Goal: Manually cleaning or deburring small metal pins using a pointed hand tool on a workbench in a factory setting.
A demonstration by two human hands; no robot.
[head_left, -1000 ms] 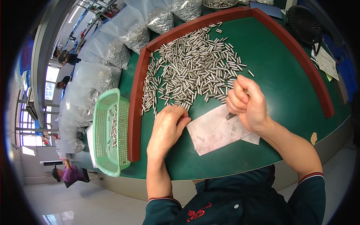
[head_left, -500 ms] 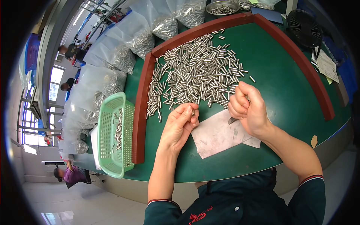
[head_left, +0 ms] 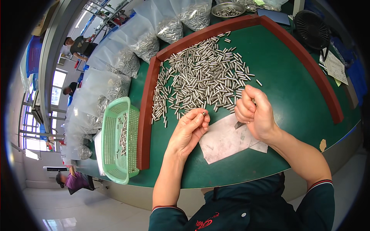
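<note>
Between thumb and fingertips of my left hand (head_left: 188,132) is a small metal pin (head_left: 204,114), with only its end showing. My right hand (head_left: 257,114) is curled in a fist around a tool that is mostly hidden. A dark, flat metal tip (head_left: 239,125) juts out below the fist; its kind I cannot make out. Under both hands a stained whitish sheet (head_left: 222,139) lies on the green tabletop (head_left: 285,77). Just beyond the hands spreads a large heap of short shiny cylindrical pins (head_left: 204,73).
A dark red raised border (head_left: 145,127) runs around the heap. Left of it stands a green plastic basket (head_left: 111,169) with some pins inside. Clear bags of pins (head_left: 146,44) line the far left. A metal bowl (head_left: 228,10) and a black fan (head_left: 311,29) stand at the back.
My left hand has shifted slightly right and turned, so the pin's end shows more. The right fist stays almost still. A person in the far background has moved.
</note>
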